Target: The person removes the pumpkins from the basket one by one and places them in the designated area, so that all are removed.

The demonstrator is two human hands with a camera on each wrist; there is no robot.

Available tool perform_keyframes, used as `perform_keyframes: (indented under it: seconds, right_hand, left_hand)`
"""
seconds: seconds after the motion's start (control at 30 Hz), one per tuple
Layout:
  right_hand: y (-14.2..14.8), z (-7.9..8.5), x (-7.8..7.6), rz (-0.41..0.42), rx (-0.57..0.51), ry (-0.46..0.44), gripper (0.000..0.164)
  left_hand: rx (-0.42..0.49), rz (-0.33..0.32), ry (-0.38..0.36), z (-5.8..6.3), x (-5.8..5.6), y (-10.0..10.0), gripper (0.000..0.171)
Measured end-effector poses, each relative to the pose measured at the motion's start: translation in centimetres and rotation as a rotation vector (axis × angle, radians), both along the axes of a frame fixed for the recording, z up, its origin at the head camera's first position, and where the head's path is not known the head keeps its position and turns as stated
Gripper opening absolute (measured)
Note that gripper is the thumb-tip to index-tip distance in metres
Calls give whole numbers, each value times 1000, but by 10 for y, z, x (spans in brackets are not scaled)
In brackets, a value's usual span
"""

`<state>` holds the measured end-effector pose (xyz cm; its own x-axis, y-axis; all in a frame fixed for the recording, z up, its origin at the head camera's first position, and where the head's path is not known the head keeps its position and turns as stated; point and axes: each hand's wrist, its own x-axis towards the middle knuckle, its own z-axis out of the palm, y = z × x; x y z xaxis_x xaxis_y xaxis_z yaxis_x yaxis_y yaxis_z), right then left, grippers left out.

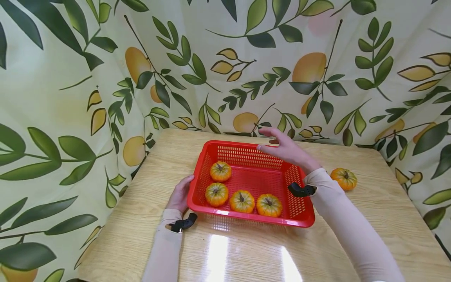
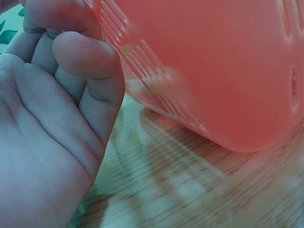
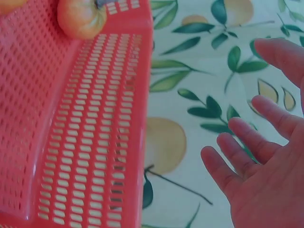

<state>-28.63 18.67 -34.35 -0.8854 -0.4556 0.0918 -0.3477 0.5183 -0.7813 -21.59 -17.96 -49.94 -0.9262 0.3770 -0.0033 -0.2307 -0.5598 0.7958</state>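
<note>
A red plastic basket (image 1: 243, 219) with slotted walls sits on the table. Inside, along its left and front sides, lie several small orange pumpkins (image 1: 241, 201). My left hand (image 1: 179, 194) holds the basket's left rim; in the left wrist view its curled fingers (image 2: 88, 54) lie against the outer wall. Over the back right of the basket hovers my right hand (image 1: 287, 150), empty, thumb and fingers spread apart. In the right wrist view, that hand shows to the right of the slotted wall, with a gap between them.
Another small pumpkin (image 1: 343, 179) lies on the wooden table (image 1: 141, 219), right of the basket and beyond my right forearm. A leaf-patterned cloth (image 1: 218, 78) hangs behind the table and along its sides.
</note>
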Motion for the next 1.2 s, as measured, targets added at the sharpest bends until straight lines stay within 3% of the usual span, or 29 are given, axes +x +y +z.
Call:
perform_keyframes:
  seconds: [0.2, 0.57, 0.87, 1.1, 1.2]
  right_hand:
    - [-20, -2, -3, 52, 44, 20, 65]
    - [-51, -12, -8, 93, 43, -43, 67]
    - [-75, -22, -15, 153, 51, -43, 68]
    - [-93, -33, -22, 196, 58, -20, 70]
    - [-98, -39, -24, 204, 69, -36, 69]
  left_hand:
    - [-12, -4, 3, -1, -2, -2, 26]
    - [-35, 10, -36, -3, -6, 2, 28]
    - [-25, 22, -29, -7, -7, 2, 28]
    - [11, 82, -14, -4, -8, 0, 21]
    - [21, 64, -15, -4, -8, -1, 23]
